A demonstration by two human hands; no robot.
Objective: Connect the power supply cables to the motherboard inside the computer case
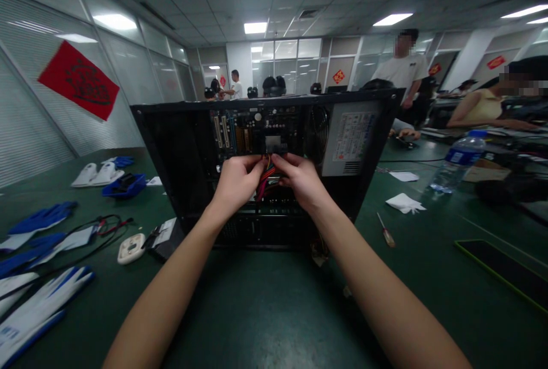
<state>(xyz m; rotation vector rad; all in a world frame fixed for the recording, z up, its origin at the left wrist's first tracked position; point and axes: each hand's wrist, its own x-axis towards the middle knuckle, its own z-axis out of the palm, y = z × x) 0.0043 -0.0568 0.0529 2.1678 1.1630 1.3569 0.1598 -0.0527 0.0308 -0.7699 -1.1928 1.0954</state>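
Observation:
In front of me an open black computer case [274, 232] stands on the table. Inside it are a motherboard [248, 129] and, at the upper right, a power supply [353, 140] with a label. A bundle of coloured power cables [266, 177] hangs at the middle of the case. My left hand [238, 177] pinches this bundle from the left with thumb and fingers. From the right, my right hand [299, 177] closes its fingertips on the same cables near their top. The connector at the fingertips is mostly hidden by my fingers.
Right of the case lie a screwdriver [386, 232], a crumpled tissue [405, 203], a water bottle [459, 163] and a green-edged dark mat [505, 272]. Blue-and-white gloves [43, 312], a blue tray [124, 185] and black cables [109, 229] lie left. Other people sit and stand beyond.

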